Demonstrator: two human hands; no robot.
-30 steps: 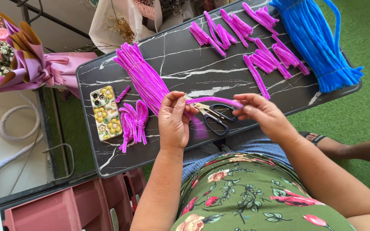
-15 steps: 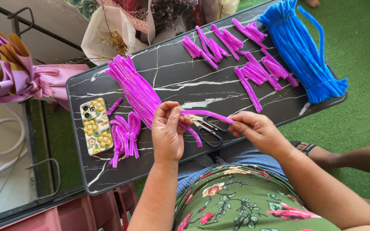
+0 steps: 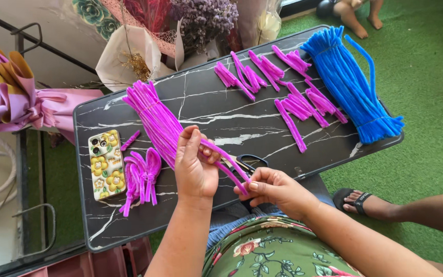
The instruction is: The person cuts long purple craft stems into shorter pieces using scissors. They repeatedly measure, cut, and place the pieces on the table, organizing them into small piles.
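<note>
Both of my hands hold one purple pipe cleaner (image 3: 230, 164) over the near edge of a black marble-patterned table (image 3: 206, 97). My left hand (image 3: 195, 166) pinches its upper end and my right hand (image 3: 275, 189) grips its lower end. Black-handled scissors (image 3: 249, 161) lie on the table between the hands, partly hidden. A long bundle of purple pipe cleaners (image 3: 156, 120) lies just left of my left hand. Several folded purple pieces (image 3: 140, 177) sit at the near left.
A phone in a yellow flower case (image 3: 105, 163) lies at the table's left end. Groups of folded purple pieces (image 3: 283, 87) and a blue pipe cleaner bundle (image 3: 352, 84) cover the right half. Wrapped bouquets (image 3: 6, 97) stand left and behind. A sandalled foot (image 3: 365, 202) rests on green turf.
The view has shifted so the table sits lower and more centred. My hands have turned the purple pipe cleaner from nearly level to slanting down to the right.
</note>
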